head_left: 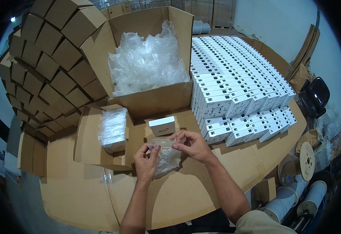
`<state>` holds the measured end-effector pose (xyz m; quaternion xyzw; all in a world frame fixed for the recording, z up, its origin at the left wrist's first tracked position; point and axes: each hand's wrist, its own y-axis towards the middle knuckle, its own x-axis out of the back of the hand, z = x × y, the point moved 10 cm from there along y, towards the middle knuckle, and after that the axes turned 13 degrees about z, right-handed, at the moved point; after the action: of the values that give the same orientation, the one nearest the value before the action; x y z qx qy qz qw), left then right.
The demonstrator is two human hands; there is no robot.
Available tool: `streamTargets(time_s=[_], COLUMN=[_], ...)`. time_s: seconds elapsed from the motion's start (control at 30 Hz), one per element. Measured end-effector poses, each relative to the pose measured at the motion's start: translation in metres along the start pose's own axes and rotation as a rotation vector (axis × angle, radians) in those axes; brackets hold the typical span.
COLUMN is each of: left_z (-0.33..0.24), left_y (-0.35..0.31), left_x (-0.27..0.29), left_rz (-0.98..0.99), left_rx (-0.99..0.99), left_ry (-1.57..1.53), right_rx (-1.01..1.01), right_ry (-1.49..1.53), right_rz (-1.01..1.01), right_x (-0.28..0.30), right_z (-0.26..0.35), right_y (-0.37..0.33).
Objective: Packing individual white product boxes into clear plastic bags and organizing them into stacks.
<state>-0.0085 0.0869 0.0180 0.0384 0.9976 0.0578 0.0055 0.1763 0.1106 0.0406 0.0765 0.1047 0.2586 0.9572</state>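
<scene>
A clear plastic bag (pixel 168 159) hangs between my two hands above the cardboard-covered table. My left hand (pixel 146 160) pinches its left upper edge, and my right hand (pixel 193 146) grips the upper right edge between thumb and fingers. The bag looks crumpled, with nothing visible inside it. Just beyond my hands a small white box (pixel 162 126) stands upright on the cardboard. To the left, an open carton (pixel 90 142) holds a stack of items wrapped in clear plastic (pixel 113 126).
A large open carton (pixel 154 99) full of clear bags stands behind. Rows of white boxes (pixel 217 105) are stacked at right, and brown cartons (pixel 55 62) pile up at left. Cable spools (pixel 307 160) sit on the floor beyond the table's right edge (pixel 283 144).
</scene>
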Motion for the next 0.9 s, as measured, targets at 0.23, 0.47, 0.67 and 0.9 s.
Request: streamTargets(time_s=[0.23,0.47,0.67,0.9], left_z=[-0.014,-0.030,-0.037,-0.041], left_y=[-0.003,-0.012,-0.020,-0.017], left_x=[-0.005,0.014,0.024,0.025], left_rz=[-0.030,-0.265,-0.386,-0.381], left_rx=[-0.049,-0.177,-0.254,-0.275], left_ry=[0.105,0.210,0.277,0.242], right_rx=[0.193,-0.061,-0.486,-0.474], right_ry=[-0.044,-0.322,-0.033,-0.003], right_rz=[-0.246,-0.045,0.153,0.211], right_x=[0.022,-0.018,-0.016,-0.006], right_z=[-0.011,-0.006,-0.040,-0.055], right_y=[-0.004,-0.006,-0.019,-0.026])
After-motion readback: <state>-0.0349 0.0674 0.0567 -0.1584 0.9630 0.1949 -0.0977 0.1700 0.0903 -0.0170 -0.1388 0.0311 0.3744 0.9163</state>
